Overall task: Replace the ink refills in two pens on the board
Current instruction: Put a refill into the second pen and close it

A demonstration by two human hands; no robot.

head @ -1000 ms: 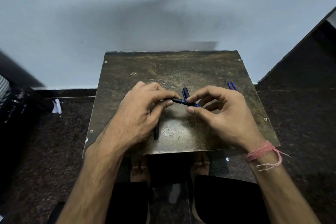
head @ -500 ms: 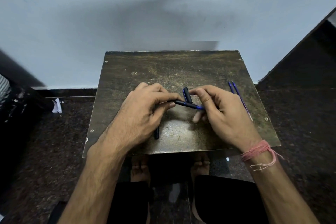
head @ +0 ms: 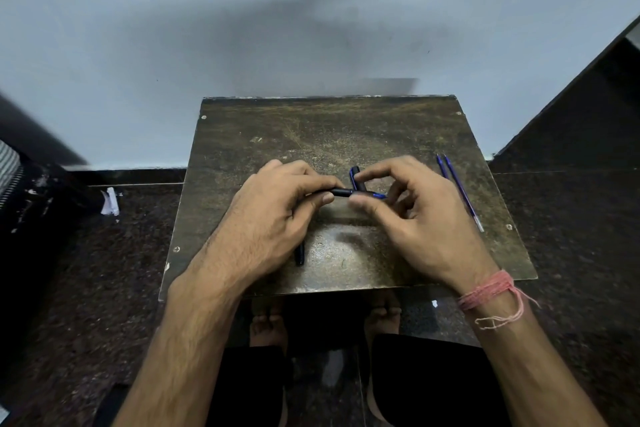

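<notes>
A dark pen (head: 341,192) with blue trim is held level above the middle of the board (head: 346,135), lying crosswise between both hands. The left hand (head: 277,218) is closed around its left portion, thumb and forefinger pinching the barrel near the exposed section. The right hand (head: 412,222) pinches the pen's right portion between thumb and forefinger, the remaining fingers loosely curled; a blue tip shows just past the thumb. Whether the barrel is already parted at the joint cannot be told.

A second dark and blue pen piece (head: 355,174) shows just behind the held pen, near the right forefinger; whether it lies on the board or is touched by the finger cannot be told. Another dark pen part (head: 300,255) lies on the board, mostly hidden under the left hand, its near end showing.

Two blue refills (head: 457,187) lie side by side on the right part of the board, well apart from the hands, running towards the near right edge.

No brand, label or writing is legible on any pen, refill or the board.

The board is worn and brownish, with screws at its corners, set on a dark speckled floor (head: 104,270) against a pale wall (head: 207,45). A pink thread band (head: 488,289) circles the right wrist. A white scrap (head: 110,201) lies on the floor to the left.
</notes>
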